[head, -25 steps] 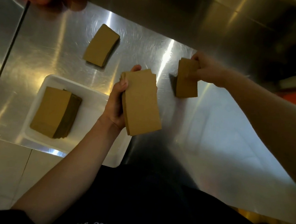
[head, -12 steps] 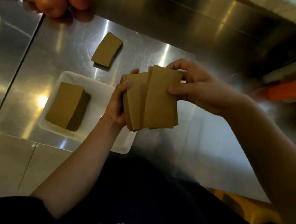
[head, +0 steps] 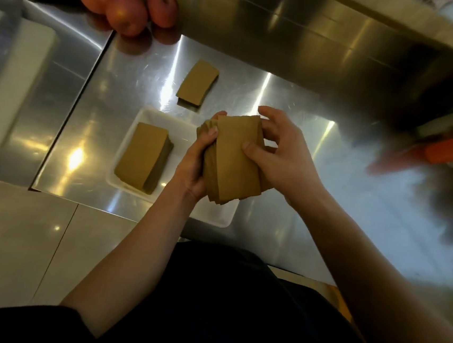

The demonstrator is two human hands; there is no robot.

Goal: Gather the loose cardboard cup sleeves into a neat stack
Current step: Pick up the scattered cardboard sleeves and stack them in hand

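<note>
Head view: a person in a dark top holds a slightly fanned bundle of cardboard cup sleeves over the right side of a white tray on the steel counter. The left hand has its grip clamped on the bundle's left edge. The right hand clasps the right edge, thumb pressed on the top sleeve. A squared stack of sleeves lies in the tray's left part. Farther off, a smaller pile lies on the counter, apart from the tray. Red apples sit far left
</note>
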